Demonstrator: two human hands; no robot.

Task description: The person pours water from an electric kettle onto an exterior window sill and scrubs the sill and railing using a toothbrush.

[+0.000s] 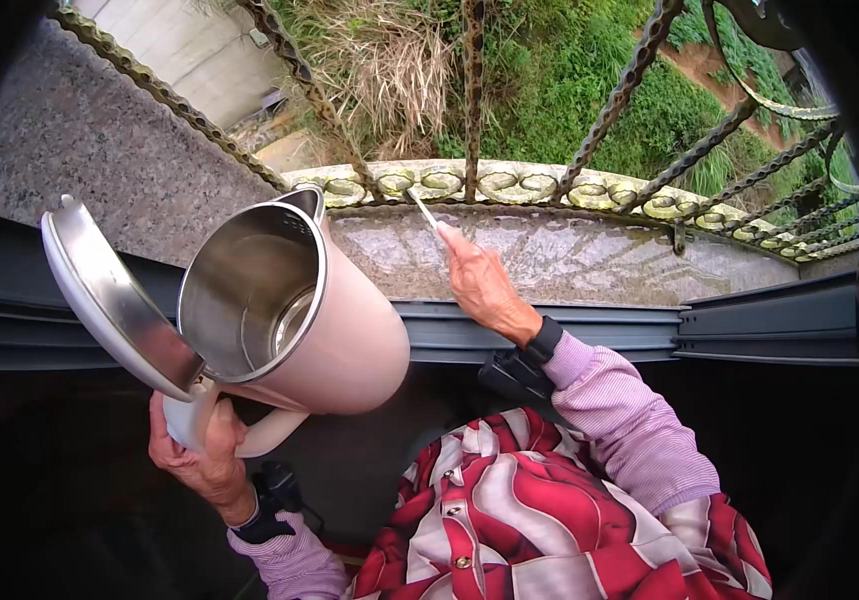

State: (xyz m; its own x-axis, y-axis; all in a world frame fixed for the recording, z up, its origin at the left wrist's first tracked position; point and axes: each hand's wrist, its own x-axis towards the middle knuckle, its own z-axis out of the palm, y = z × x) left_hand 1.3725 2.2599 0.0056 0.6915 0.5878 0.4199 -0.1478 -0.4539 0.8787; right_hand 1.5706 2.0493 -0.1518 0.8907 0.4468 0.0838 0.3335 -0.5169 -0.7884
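My left hand [205,450] is closed around the handle of a pale pink electric kettle [365,335]. The kettle is tilted, its spout facing the window ledge. Its lid [110,300] stands wide open, and the shiny steel inside shows what looks like a little water at the bottom. Out over the ledge, my right hand [485,285] pinches a thin pale stick-like tool [425,211]. The far end of that tool is dark and lies against the scrolled lower band [510,182] of a metal railing; its exact kind is too small to tell.
Beyond a dark window track [550,330] lies a wet stone ledge [570,255]. Twisted metal bars [474,90] of the railing rise along its outer edge. A speckled granite surface [60,140] is at the left. Green plants and dry grass show far below outside.
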